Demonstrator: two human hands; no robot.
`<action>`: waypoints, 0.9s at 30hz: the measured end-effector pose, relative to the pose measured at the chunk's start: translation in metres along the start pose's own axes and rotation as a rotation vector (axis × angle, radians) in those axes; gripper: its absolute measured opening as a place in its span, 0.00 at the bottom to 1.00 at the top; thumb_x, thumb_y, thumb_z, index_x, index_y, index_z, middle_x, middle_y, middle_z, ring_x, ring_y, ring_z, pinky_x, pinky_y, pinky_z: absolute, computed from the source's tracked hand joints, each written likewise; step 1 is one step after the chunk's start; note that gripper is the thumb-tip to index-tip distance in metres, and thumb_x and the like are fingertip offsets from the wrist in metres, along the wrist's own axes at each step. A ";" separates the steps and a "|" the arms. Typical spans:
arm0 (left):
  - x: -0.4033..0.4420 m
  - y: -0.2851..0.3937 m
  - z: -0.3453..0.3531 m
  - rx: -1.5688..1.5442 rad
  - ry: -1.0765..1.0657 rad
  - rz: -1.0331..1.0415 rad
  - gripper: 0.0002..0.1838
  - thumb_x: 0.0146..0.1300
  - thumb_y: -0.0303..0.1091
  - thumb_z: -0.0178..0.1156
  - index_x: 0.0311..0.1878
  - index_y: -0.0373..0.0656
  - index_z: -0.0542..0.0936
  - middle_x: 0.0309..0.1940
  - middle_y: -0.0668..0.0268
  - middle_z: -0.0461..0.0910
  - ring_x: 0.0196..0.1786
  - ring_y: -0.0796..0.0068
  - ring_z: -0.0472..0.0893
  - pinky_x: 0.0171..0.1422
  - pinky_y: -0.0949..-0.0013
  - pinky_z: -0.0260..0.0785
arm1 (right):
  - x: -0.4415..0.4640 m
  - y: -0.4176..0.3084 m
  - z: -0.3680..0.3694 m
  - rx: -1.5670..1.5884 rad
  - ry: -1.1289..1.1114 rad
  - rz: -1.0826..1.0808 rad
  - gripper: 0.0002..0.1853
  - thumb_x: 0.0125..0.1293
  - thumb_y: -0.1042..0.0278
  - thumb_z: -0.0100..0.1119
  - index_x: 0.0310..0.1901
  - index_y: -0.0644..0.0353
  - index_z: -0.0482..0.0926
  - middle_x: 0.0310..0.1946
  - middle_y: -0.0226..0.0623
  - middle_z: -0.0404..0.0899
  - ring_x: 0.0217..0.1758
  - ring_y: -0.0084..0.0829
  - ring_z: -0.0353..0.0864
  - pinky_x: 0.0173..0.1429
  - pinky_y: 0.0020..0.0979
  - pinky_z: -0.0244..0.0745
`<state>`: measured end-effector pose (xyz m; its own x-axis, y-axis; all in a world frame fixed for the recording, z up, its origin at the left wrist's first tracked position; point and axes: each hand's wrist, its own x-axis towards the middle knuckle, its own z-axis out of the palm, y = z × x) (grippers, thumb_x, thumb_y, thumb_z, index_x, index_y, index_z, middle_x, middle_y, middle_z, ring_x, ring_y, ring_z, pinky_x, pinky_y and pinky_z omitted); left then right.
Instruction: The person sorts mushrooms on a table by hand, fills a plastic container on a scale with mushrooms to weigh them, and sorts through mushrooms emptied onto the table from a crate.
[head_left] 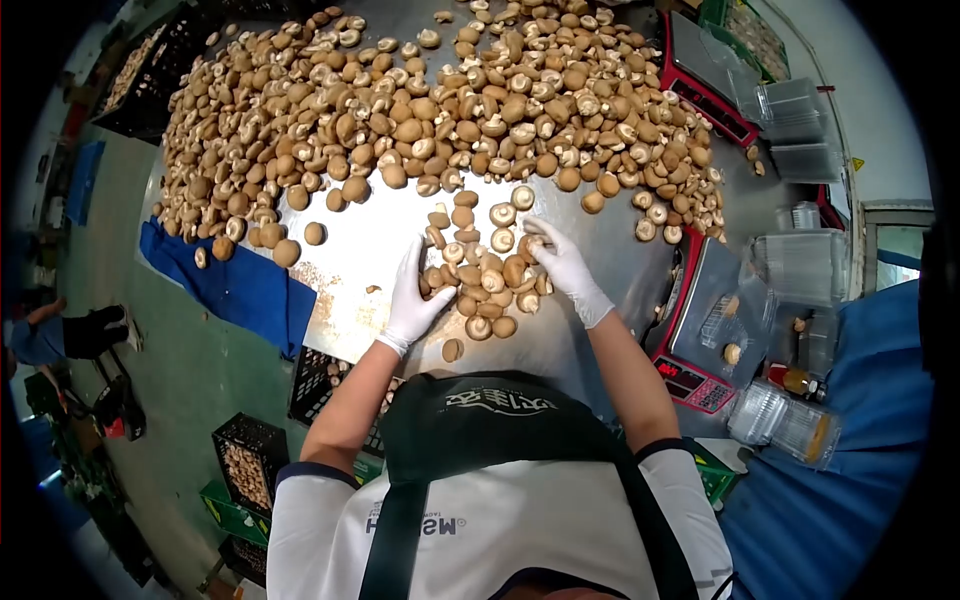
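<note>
A small group of brown-capped mushrooms (490,282) lies on the metal table (345,255) between my two white-gloved hands. My left hand (412,298) is at the left side of this group, thumb and fingers apart, its fingertips beside the nearest mushrooms. On the other side, my right hand (565,265) has its fingers parted and touches mushrooms at the group's right edge; no firm grip shows. Some mushrooms lie cap up, others show pale stems. A large heap of mushrooms (420,120) spreads across the far part of the table.
Red-framed scales (690,385) stand on the right, with another scale (705,75) farther back. Clear plastic boxes (800,268) are stacked beyond them. A blue cloth (230,290) hangs over the left table edge. Crates of mushrooms (245,465) and a person (75,335) are at left.
</note>
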<state>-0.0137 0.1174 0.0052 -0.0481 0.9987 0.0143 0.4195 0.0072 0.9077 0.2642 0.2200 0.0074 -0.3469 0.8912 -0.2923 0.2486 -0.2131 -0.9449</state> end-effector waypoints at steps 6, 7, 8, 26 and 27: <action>-0.057 0.001 -0.025 0.303 -0.131 0.100 0.70 0.41 0.60 0.78 0.78 0.35 0.46 0.77 0.39 0.46 0.79 0.40 0.50 0.81 0.49 0.46 | -0.052 0.009 -0.001 -0.275 0.293 -0.184 0.31 0.66 0.76 0.57 0.71 0.61 0.65 0.62 0.46 0.73 0.62 0.37 0.76 0.65 0.35 0.72; -0.068 0.001 -0.022 0.332 -0.146 0.149 0.72 0.40 0.64 0.78 0.78 0.35 0.45 0.77 0.35 0.44 0.79 0.36 0.48 0.81 0.46 0.44 | -0.060 0.011 0.007 -0.266 0.295 -0.210 0.36 0.62 0.75 0.60 0.73 0.61 0.61 0.64 0.51 0.70 0.66 0.44 0.72 0.70 0.40 0.68; -0.080 0.002 -0.016 0.366 -0.152 0.130 0.73 0.39 0.63 0.78 0.78 0.34 0.45 0.76 0.35 0.44 0.79 0.35 0.46 0.81 0.45 0.43 | -0.067 0.013 0.015 -0.282 0.307 -0.224 0.37 0.61 0.75 0.60 0.73 0.61 0.60 0.64 0.52 0.69 0.67 0.45 0.71 0.71 0.41 0.66; -0.052 0.012 0.021 0.305 0.121 0.149 0.47 0.44 0.41 0.79 0.69 0.44 0.69 0.64 0.52 0.65 0.70 0.47 0.64 0.75 0.50 0.59 | -0.057 0.002 0.073 -0.337 0.274 -0.393 0.24 0.60 0.73 0.64 0.61 0.58 0.78 0.54 0.44 0.76 0.58 0.44 0.75 0.66 0.39 0.68; -0.055 0.007 0.020 0.276 0.134 0.156 0.46 0.44 0.39 0.79 0.69 0.43 0.68 0.64 0.52 0.65 0.70 0.47 0.65 0.75 0.51 0.60 | -0.057 0.000 0.070 -0.377 0.286 -0.422 0.24 0.59 0.73 0.65 0.59 0.58 0.79 0.53 0.43 0.77 0.57 0.43 0.75 0.65 0.39 0.69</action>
<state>0.0101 0.0636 0.0027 -0.0756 0.9736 0.2156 0.6595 -0.1134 0.7431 0.2205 0.1410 0.0140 -0.2426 0.9505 0.1940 0.4631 0.2891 -0.8378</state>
